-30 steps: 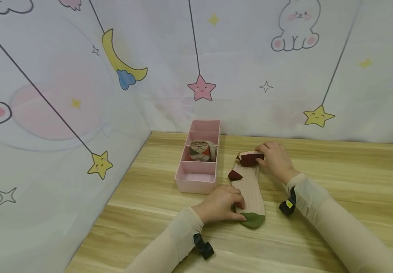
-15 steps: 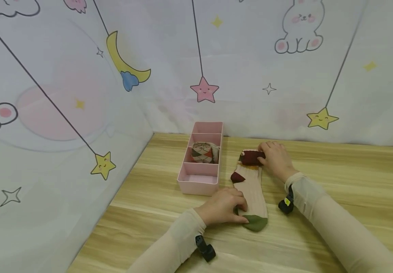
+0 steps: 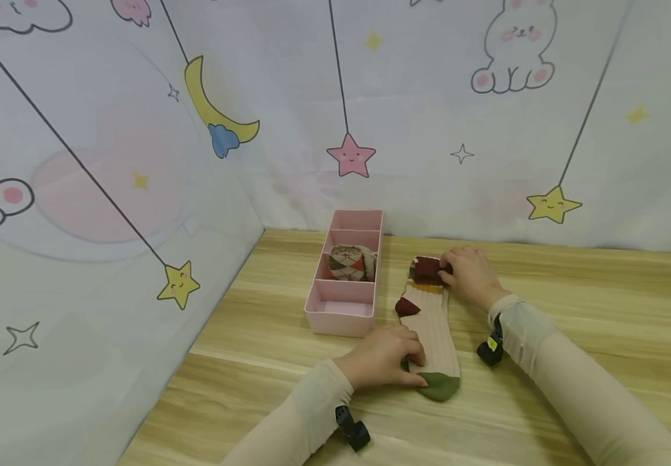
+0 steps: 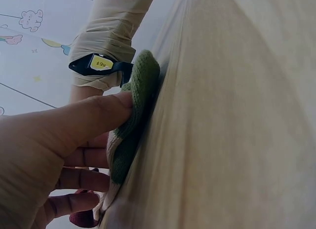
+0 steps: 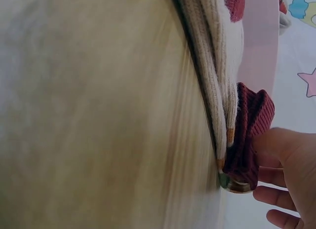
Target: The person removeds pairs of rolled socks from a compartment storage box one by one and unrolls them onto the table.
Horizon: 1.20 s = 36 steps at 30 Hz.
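A pair of beige ribbed socks [image 3: 433,333] lies stacked flat on the table, with green toes toward me and a maroon heel patch [image 3: 408,307] on the left side. My left hand [image 3: 383,356] holds the toe end, its thumb on the green part [image 4: 143,86] and its fingers curved at the sock's edge. At the far end, my right hand [image 3: 472,274] pinches the folded maroon cuff [image 5: 249,135] between thumb and fingers. An orange band [image 3: 426,288] shows just below that cuff. In the right wrist view the beige layers lie one over the other.
Left of the socks stands a pink divided box [image 3: 340,323]. A rolled argyle sock bundle [image 3: 347,262] sits in one of its middle compartments. The wood-grain table [image 3: 603,310] meets a printed cloth wall [image 3: 417,194] at the back and left.
My right hand has turned the maroon cuff over so it lies flatter, exposing the orange band. The left hand stays at the toes. The whole head view has shifted slightly.
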{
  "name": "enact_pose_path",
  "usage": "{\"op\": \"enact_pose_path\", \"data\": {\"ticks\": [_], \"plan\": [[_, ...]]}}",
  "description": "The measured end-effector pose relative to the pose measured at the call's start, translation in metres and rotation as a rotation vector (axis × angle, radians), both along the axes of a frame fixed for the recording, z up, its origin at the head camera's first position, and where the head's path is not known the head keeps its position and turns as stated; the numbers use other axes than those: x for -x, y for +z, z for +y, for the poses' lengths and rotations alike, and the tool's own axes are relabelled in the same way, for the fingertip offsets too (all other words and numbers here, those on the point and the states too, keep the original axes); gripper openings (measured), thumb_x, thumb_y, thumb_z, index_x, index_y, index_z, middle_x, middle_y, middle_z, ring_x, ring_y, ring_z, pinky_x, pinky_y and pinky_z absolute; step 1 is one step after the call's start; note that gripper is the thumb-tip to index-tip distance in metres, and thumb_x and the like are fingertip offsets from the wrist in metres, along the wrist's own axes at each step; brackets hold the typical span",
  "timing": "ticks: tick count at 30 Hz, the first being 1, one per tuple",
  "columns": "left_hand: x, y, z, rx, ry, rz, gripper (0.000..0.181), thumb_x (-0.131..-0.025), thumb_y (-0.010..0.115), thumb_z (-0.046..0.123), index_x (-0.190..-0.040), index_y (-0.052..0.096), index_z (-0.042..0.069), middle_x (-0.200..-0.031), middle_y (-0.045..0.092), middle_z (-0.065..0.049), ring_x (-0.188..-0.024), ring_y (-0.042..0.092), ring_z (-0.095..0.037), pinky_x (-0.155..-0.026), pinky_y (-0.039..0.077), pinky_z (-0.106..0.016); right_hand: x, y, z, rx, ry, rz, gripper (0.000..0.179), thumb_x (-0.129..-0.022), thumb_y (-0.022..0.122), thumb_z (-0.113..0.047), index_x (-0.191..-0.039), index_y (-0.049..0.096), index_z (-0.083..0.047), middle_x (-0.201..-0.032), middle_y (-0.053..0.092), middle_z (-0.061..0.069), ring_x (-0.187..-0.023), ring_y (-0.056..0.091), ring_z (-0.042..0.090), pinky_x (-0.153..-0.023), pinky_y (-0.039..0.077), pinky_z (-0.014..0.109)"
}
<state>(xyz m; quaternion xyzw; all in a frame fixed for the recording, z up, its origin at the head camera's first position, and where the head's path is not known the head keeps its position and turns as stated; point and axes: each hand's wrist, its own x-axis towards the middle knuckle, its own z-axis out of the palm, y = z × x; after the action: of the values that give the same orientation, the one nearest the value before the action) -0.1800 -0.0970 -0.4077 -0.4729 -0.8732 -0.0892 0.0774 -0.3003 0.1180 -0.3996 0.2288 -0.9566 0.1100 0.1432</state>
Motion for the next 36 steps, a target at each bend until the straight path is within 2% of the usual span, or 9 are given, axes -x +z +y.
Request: {"op": "enact_pose_path", "data": {"ticks": [7,15,22,36], "plan": [[0.0,-0.001,-0.0001,0.001,0.007,-0.004,0.026,-0.072,0.066,0.051,-0.081,0.065,0.027,-0.081,0.055,0.017,-0.077,0.049,0.002,-0.077,0.039,-0.015,-0.0004,-0.0019,0.0011,-0.001,0.002,-0.035,0.032,-0.08,0.065,-0.034,-0.098,0.062,-0.007,-0.102,0.064,0.013,-0.097,0.055,0.033,-0.084,0.038,0.051],[0.0002,-0.0002,-0.0006,0.005,0.01,0.002,0.027,-0.073,0.066,0.052,-0.082,0.064,0.027,-0.081,0.055,0.017,-0.078,0.049,0.002,-0.077,0.039,-0.016,0.0011,-0.0025,0.001,-0.039,0.01,-0.065,0.049,-0.078,0.067,-0.038,-0.114,0.056,-0.007,-0.109,0.063,0.014,-0.103,0.052,0.034,-0.089,0.036,0.052],[0.0,-0.0007,-0.0005,0.009,0.01,-0.003,0.027,-0.073,0.066,0.053,-0.082,0.065,0.027,-0.081,0.055,0.017,-0.077,0.049,0.003,-0.076,0.039,-0.015,0.003,-0.0027,0.0007,-0.057,0.005,-0.043,0.044,-0.082,0.063,-0.032,-0.117,0.056,-0.006,-0.113,0.061,0.016,-0.107,0.051,0.036,-0.09,0.036,0.053],[0.0006,-0.0021,-0.0007,0.01,0.008,-0.019,0.027,-0.073,0.065,0.053,-0.082,0.064,0.027,-0.081,0.055,0.017,-0.076,0.048,0.003,-0.076,0.039,-0.014,0.0079,0.0024,-0.0003,-0.05,-0.024,-0.013,0.032,-0.087,0.057,-0.026,-0.11,0.061,-0.005,-0.107,0.064,0.016,-0.1,0.055,0.036,-0.089,0.037,0.053]]}}
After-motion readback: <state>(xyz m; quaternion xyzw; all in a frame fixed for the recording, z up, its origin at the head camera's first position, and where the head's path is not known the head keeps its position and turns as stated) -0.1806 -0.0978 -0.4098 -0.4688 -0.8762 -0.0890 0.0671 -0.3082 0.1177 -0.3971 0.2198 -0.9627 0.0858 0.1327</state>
